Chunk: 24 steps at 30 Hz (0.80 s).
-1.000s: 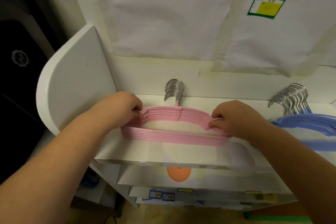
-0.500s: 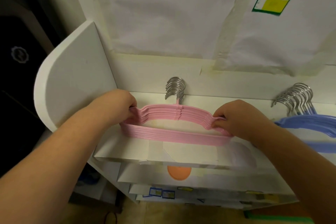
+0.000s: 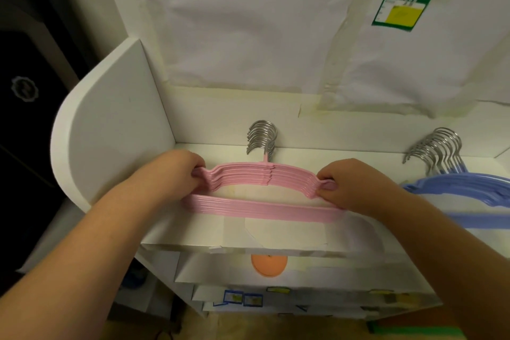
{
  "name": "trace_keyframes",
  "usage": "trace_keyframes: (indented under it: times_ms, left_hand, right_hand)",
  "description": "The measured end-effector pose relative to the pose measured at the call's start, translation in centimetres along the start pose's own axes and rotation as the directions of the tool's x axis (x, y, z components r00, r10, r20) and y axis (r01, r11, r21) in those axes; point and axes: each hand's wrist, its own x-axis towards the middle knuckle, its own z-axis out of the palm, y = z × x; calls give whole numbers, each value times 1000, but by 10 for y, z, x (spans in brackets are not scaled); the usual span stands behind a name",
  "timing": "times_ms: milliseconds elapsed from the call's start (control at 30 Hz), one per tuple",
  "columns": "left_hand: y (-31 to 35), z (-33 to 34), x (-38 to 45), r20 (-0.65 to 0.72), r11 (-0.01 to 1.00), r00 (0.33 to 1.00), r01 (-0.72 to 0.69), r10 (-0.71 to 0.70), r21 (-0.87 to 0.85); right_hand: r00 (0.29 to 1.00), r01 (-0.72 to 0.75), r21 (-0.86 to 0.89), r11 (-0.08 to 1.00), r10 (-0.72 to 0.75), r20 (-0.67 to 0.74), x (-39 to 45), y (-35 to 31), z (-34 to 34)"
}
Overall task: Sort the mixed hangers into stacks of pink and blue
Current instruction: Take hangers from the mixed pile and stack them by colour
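A stack of several pink hangers [image 3: 262, 207] with metal hooks [image 3: 262, 138] lies on the white shelf top [image 3: 289, 232], hooks toward the back wall. My left hand [image 3: 176, 171] grips the stack's left shoulder. At the other shoulder, my right hand [image 3: 350, 182] pinches the stack between thumb and fingers. To the right, partly cut off by the frame edge, a stack of several blue hangers [image 3: 469, 188] rests on the same shelf, its metal hooks [image 3: 436, 149] fanned out.
A rounded white side panel [image 3: 110, 132] closes the shelf on the left. Taped white paper [image 3: 262, 22] covers the wall behind, with a green and yellow label [image 3: 400, 11]. Lower shelves and an orange disc [image 3: 269, 265] lie below the front edge.
Both hands keep their grip on the pink stack, and its layers look squared up more tightly. The view has shifted slightly; the blue stack has not moved.
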Motion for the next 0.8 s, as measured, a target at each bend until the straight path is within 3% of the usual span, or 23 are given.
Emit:
trace_keyframes:
  times_ms: [167,333,500,800]
  left_hand:
    - [7,8,-6,-11,993,1000,15,-17,-121]
    - [28,-7,-18,-49,972,998,22,-34,-233]
    - [87,-14,-37,-267,987,958,-133,104,-93]
    - [208,1,-48,-250,949,923,-314,294,-44]
  right_hand:
    - [997,-56,69,996,53,56,-7,-1,-1]
    - [995,-89,186,978,95,-21,-30,7,-22]
    - [971,-107,172,979,141,-195,-66,26,-35]
    - [919,-235,186,954,280,-278,-171,100,-32]
